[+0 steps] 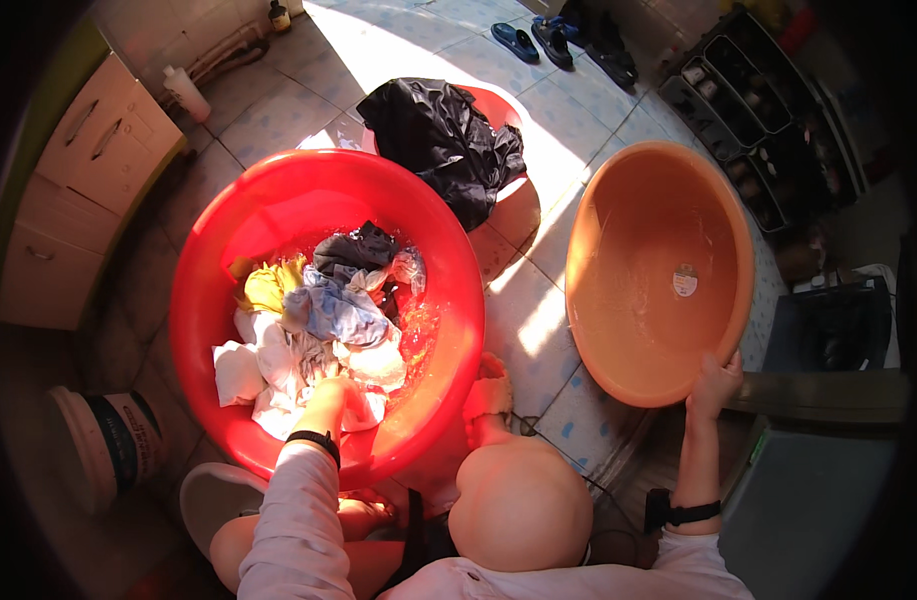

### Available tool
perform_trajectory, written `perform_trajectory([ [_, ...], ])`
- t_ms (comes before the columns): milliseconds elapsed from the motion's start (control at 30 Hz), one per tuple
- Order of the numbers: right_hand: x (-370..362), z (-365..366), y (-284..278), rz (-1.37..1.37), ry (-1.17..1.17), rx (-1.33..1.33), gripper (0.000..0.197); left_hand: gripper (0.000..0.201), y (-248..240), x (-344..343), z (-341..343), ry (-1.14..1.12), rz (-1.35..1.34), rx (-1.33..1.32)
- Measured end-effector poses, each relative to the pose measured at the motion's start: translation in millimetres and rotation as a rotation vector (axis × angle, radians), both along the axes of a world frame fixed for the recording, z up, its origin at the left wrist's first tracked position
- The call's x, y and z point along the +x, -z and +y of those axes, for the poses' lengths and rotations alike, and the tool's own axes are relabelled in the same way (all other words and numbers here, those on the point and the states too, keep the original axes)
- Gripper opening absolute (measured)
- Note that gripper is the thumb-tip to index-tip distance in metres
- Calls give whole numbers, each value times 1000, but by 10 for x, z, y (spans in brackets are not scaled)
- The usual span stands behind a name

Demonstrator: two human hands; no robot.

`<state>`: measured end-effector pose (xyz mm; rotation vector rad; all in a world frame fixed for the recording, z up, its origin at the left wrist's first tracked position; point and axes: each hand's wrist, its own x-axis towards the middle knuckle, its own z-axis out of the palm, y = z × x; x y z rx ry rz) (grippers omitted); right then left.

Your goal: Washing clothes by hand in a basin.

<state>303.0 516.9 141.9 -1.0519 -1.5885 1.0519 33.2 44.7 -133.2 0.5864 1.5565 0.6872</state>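
A large red basin [210, 400] holds water and a heap of wet laundry. In the heap are white clothes [274, 358], a light blue garment [340, 312], a yellow cloth [274, 286] and a dark garment [353, 250]. My left hand [334, 394] reaches down into the white clothes at the near side, its fingers hidden among the fabric. On the right, my right hand [715, 384] is closed on the near rim of an orange oval basin [638, 270]. That basin has a round white label inside and is tilted, its inside facing me.
Behind the red basin, black clothing [443, 140] hangs over another red tub [498, 105]. A white bucket [103, 445] stands at left near a cabinet [88, 190]. Shoes [538, 42] and a dark rack [743, 100] are at the far right. My knee [521, 500] is between the basins.
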Motion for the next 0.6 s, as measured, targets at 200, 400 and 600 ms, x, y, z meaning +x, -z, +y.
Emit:
perform_trajectory([
  [200, -87, -67, 53, -323, 3, 324, 16, 72, 210, -79, -184, -161, -366, 197],
  [400, 48, 42, 114, -493, 82, 703, 17, 70, 340, -115, -286, -252, -611, 335],
  [600, 207, 176, 19, 65, 169, -57, 38, 69, 285, -9, -47, -172, -279, 175],
])
